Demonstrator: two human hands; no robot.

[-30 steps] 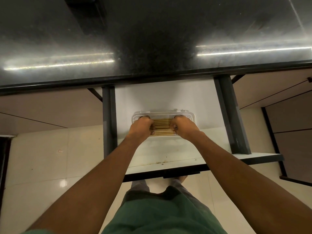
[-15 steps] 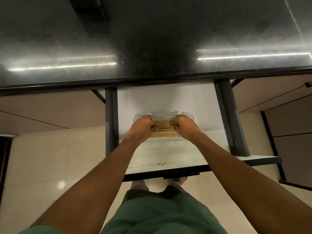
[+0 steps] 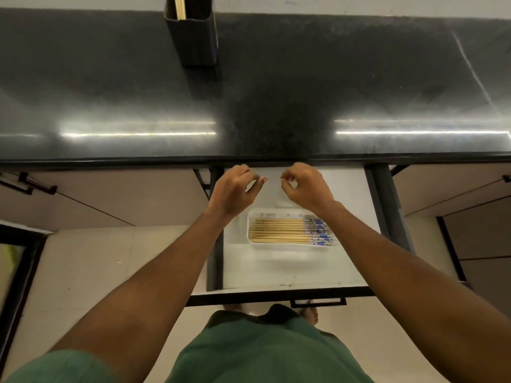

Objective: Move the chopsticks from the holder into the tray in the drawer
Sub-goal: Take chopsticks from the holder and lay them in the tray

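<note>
Two empty hands above an open drawer with chopsticks in a tray

The drawer [image 3: 293, 266] is pulled out below the dark counter [image 3: 276, 92], and a white tray [image 3: 293, 243] on its floor holds a row of chopsticks [image 3: 279, 230] lying side by side, their blue-patterned ends to the right. The left hand [image 3: 235, 190] and right hand [image 3: 307, 186] hang near each other above the tray's far side, just under the counter edge, fingers loosely curled and holding nothing. At the back of the counter stands a black holder [image 3: 193, 37] with a few pale chopsticks showing at its top left corner.
</note>
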